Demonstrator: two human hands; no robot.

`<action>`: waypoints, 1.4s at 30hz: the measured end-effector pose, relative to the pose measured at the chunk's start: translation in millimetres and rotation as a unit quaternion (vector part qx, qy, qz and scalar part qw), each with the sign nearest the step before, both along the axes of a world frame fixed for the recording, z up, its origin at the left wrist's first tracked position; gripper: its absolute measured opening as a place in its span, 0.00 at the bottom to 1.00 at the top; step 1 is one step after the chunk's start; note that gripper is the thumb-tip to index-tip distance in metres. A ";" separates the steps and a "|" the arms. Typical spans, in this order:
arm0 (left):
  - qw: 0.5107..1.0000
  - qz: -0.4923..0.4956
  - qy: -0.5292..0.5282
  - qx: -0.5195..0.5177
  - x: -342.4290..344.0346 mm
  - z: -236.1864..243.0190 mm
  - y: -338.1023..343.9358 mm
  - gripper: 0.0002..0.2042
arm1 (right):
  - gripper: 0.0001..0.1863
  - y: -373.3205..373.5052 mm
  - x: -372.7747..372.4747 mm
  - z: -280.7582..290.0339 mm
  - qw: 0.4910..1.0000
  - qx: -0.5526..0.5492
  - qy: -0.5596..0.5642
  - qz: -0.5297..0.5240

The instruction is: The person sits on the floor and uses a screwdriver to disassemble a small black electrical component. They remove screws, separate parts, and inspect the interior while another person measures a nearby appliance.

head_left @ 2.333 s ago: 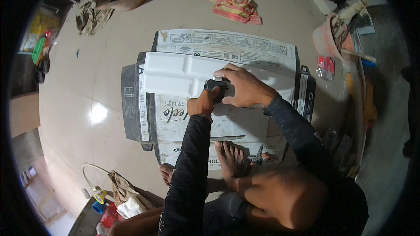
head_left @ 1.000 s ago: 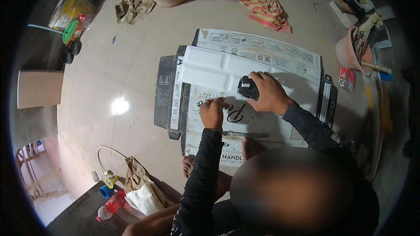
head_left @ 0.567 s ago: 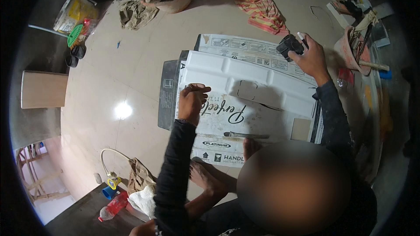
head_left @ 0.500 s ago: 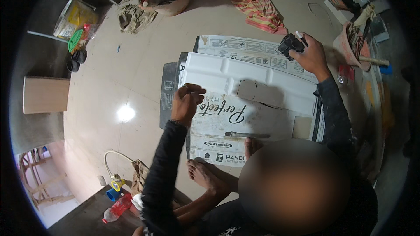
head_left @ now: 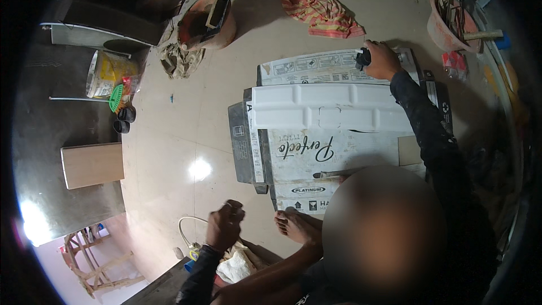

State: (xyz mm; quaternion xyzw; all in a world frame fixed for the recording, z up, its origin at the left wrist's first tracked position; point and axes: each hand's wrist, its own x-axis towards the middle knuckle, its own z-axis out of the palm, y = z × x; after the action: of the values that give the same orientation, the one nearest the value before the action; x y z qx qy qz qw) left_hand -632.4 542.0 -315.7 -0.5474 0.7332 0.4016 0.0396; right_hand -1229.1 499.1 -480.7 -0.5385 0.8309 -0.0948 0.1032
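My right hand (head_left: 382, 61) is closed round a small black boxy object (head_left: 362, 60) with a white stick-like part, over the far edge of the flattened cardboard (head_left: 302, 161). What kind of object it is I cannot make out. Across the cardboard lies a long white embossed panel (head_left: 288, 106) with a dark outline marked on it. Left of my bare foot, my left hand (head_left: 225, 227) hovers with its fingers curled in; anything inside them is hidden. A slim dark tool (head_left: 327, 175) lies on the near half of the cardboard, partly covered.
An orange basin (head_left: 224, 31) stands at the far left beside a crumpled rag (head_left: 182, 61). A striped cloth (head_left: 324, 11) lies at the back. To the far right is a pink bucket of tools (head_left: 451, 28). A wooden board (head_left: 92, 165) and a yellow-white pail (head_left: 110, 73) are leftward.
My left hand has drawn back from the white panel toward my near left. My right hand, still holding the black object, has shifted slightly left and away. The view has turned too.
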 end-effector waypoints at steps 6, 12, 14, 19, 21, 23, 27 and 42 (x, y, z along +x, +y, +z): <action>0.998 -0.040 0.037 0.015 -50.8 -49.3 38.2 0.07 | 0.37 1.8 3.8 -8.5 1.000 -0.013 0.027 0.000; 0.968 0.133 0.184 0.109 -103.0 -59.7 0.3 0.05 | 0.36 -13.2 33.6 23.8 0.996 -0.074 0.035 -0.032; 0.970 0.115 0.194 0.090 -128.6 -61.8 -19.2 0.05 | 0.29 -22.2 47.8 35.8 0.985 -0.165 -0.029 -0.042; 0.954 0.083 0.251 0.141 -195.0 -74.0 -39.5 0.05 | 0.15 -32.4 78.4 49.8 0.876 -0.142 -0.458 -0.048; 0.953 0.060 0.235 0.179 -202.5 -72.3 -34.8 0.05 | 0.15 -29.9 91.9 50.9 0.789 -0.151 -0.595 -0.033; 0.961 -0.017 0.227 0.160 -198.0 -65.5 -29.6 0.07 | 0.18 -32.3 100.2 53.8 0.817 -0.113 -0.563 -0.048; 0.980 -0.111 0.112 0.120 -180.8 -61.7 -28.3 0.12 | 0.25 -36.4 109.4 61.5 0.823 -0.136 -0.552 -0.017; 0.916 -0.151 0.304 0.215 -180.7 -98.1 -2.0 0.10 | 0.21 22.1 101.3 102.0 0.494 -0.151 -0.843 -0.149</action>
State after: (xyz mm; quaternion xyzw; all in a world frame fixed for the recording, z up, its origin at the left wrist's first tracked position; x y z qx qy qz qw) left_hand -813.0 540.0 -413.8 -0.2598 0.6797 0.6858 -0.0088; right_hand -1127.7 521.2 -378.8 -0.0783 0.3896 -0.6420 0.6557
